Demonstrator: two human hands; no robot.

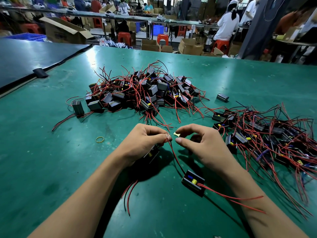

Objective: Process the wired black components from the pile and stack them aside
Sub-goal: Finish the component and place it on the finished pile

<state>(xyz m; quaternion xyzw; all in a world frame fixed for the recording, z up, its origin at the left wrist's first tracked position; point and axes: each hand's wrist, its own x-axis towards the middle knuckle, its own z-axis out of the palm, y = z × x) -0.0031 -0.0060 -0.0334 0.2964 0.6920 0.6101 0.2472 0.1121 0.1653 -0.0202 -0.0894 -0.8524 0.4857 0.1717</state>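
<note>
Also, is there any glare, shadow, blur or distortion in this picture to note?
Head view: lamp glare on the green table; dark shadow under the left hand pinching the red wire; wide-angle lens curves the table's far edge; background people look soft, the pile sharp.

This is a factory assembly hall. Near the camera, a wide workbench covered in a green mat [51,152] carries a pile of wired black components [145,90] in the middle and a second heap [267,134] on the right. Far behind it run long benches [130,18], where workers [226,26] sit at their stations. Red plastic stools [124,37] stand along the aisle. Open cardboard cartons [65,33] sit at far left and centre, with blue plastic crates [157,30] among them.
</note>
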